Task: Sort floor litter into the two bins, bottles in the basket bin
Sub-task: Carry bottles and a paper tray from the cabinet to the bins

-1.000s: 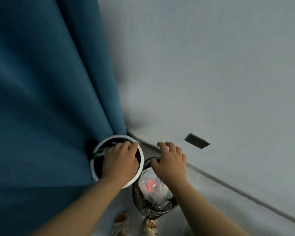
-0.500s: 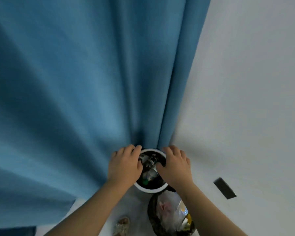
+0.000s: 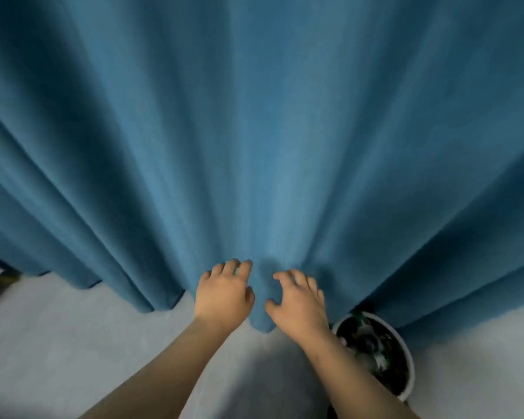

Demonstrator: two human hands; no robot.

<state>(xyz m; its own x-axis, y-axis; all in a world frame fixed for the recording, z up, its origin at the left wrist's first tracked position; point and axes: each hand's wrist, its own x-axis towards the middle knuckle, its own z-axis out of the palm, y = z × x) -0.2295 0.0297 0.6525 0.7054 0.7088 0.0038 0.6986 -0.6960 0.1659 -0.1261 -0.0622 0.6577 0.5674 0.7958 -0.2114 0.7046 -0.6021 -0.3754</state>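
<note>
A round bin with a white rim (image 3: pixel 406 349) stands on the floor at the lower right, half under the curtain's hem. Bottles and dark litter (image 3: pixel 372 343) lie inside it. My left hand (image 3: pixel 223 290) and my right hand (image 3: pixel 298 300) hover side by side in front of a fold of the blue curtain, left of the bin. Both hands have their fingers spread and hold nothing. My right forearm crosses over the bin's near edge. The dark woven basket bin is out of view.
A blue curtain (image 3: pixel 254 131) fills most of the view and hangs down to the pale grey floor (image 3: pixel 58 343). A dark object (image 3: pixel 0 282) shows at the left edge under the curtain.
Both hands have come off the white-rimmed bin and moved left in front of the curtain. The view has swung left, so the basket bin and the wall are no longer seen.
</note>
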